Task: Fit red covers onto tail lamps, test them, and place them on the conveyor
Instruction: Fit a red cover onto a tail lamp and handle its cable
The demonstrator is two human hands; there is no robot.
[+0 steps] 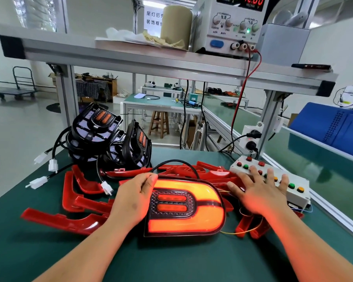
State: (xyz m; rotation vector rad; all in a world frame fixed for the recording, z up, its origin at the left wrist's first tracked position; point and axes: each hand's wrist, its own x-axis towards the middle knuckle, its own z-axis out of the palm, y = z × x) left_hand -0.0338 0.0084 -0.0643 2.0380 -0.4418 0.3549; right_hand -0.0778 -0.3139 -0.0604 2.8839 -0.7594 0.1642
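Observation:
A tail lamp (pixel 192 216) with its red cover fitted lies on the green mat in front of me, glowing orange-red. My left hand (pixel 134 198) grips its left edge, fingers curled by the black cable. My right hand (pixel 261 190) is spread flat, fingers resting on the white button box (pixel 293 190) to the lamp's right. Loose red covers (pixel 73 200) lie scattered left of and behind the lamp. Bare black lamp bodies (pixel 110 137) with white plugs are stacked at the back left.
A power supply (pixel 232 23) reading 12.00 sits on the overhead aluminium shelf, red and black leads hanging down. The green conveyor (pixel 314 159) runs along the right, with a blue bin (pixel 334 125) beyond it. A socket block (pixel 251 137) stands behind the button box.

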